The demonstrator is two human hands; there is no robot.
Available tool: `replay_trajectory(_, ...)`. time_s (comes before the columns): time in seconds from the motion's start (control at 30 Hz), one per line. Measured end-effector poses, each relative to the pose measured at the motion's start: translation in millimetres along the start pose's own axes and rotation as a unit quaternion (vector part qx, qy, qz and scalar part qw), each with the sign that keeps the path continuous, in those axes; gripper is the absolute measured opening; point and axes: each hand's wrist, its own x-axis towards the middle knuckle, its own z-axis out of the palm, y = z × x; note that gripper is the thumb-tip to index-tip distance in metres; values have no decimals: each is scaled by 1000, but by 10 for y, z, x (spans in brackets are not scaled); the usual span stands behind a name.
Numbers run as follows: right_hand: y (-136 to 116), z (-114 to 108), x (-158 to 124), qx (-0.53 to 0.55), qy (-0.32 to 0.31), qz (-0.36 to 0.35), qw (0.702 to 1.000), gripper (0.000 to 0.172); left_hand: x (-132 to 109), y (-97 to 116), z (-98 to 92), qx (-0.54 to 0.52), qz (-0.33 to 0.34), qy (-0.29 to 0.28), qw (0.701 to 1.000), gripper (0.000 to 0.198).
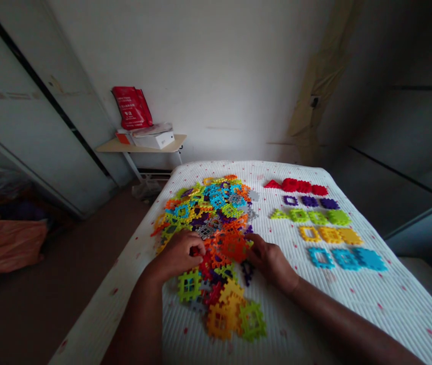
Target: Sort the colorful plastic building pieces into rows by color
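Note:
A heap of colourful interlocking plastic tiles lies on the white bedspread. My left hand rests at the heap's near left side with fingers curled; a bit of red shows at its fingertips, but what it pinches, if anything, is unclear. An orange tile, blurred, is pinched at its right edge by my right hand, just over the heap. Closer to me lie a green window tile, a yellow-orange window tile and another green tile.
To the right, tiles lie in rows by colour: red, purple, green, yellow and blue. A small table with a red bag and a white box stands by the wall.

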Motion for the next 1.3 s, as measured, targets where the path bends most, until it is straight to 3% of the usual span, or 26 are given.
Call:
replay_trajectory(0.1,22,-11,5,-46,1,6,999,34,-30,68,15,75,-14,-34,996,19)
replay_trajectory(0.43,-14,-23,-33,-144,24,-34,989,35,47,320,178,216,-93,-49,971,11)
replay_trajectory(0.8,-77,-82,-37,-195,18,-48,980,29,74,389,312,252,-64,-67,963,12)
replay_trajectory(0.97,-69,-65,-31,-199,14,-53,978,23,94,301,323,176,-36,-70,981,16)
replay_trajectory(1.13,-56,-56,-37,-181,27,-50,982,22,47,239,173,6,-28,-52,998,7)
replay_trajectory(1.3,-25,-52,-41,-98,55,-66,991,22,-24,276,-45,-175,-69,37,981,10)
